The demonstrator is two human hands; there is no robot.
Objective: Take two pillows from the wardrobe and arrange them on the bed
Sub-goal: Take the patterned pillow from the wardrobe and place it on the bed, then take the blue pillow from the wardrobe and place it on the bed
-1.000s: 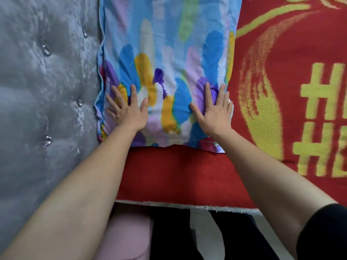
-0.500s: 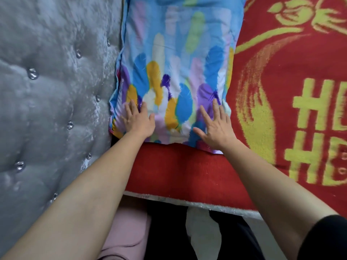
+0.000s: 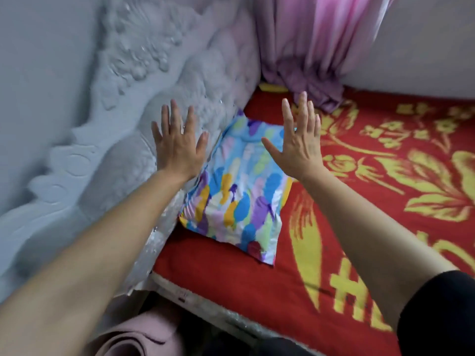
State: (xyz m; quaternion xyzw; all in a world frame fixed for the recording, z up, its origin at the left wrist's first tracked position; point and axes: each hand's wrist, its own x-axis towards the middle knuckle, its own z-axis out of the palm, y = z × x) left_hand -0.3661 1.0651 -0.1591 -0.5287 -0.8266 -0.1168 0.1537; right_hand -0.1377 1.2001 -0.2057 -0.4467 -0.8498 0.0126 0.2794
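Head view shows one pillow [image 3: 236, 194] lying flat on the bed [image 3: 334, 253] at frame centre, its long axis running from lower centre toward upper centre, along the headboard [image 3: 195, 80]. Both hands hover above it, apart from the fabric: left hand [image 3: 177, 147] at its left edge, right hand [image 3: 299, 145] over its upper right corner. Fingers of both are spread wide and hold nothing. No second pillow is visible.
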